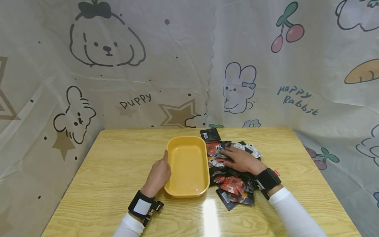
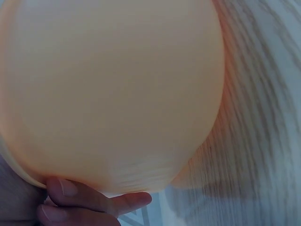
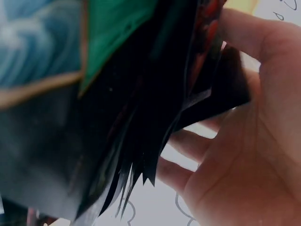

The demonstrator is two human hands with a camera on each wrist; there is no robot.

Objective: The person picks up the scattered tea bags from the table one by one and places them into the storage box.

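Observation:
A yellow plastic basin [image 1: 187,171] with rounded corners stands on the table, its inside bare. At its left side my left hand [image 1: 158,174] holds the rim, with the index finger stretched along the edge; the left wrist view shows fingertips [image 2: 68,187] at the rim. To the right of the basin lies a heap of small sachets [image 1: 232,185], black, red and white with shiny foil. My right hand [image 1: 242,159] rests on the upper part of this heap, fingers loosely extended. In the right wrist view, black sachets [image 3: 141,108] stand on edge beside the palm, partly covering the fingers.
The light wood table [image 1: 118,158] carries the basin and the heap. One black sachet [image 1: 210,135] lies at the back near the table's far edge. Behind it hangs a patterned cloth [image 1: 177,65] with cartoon animals, which continues at both sides.

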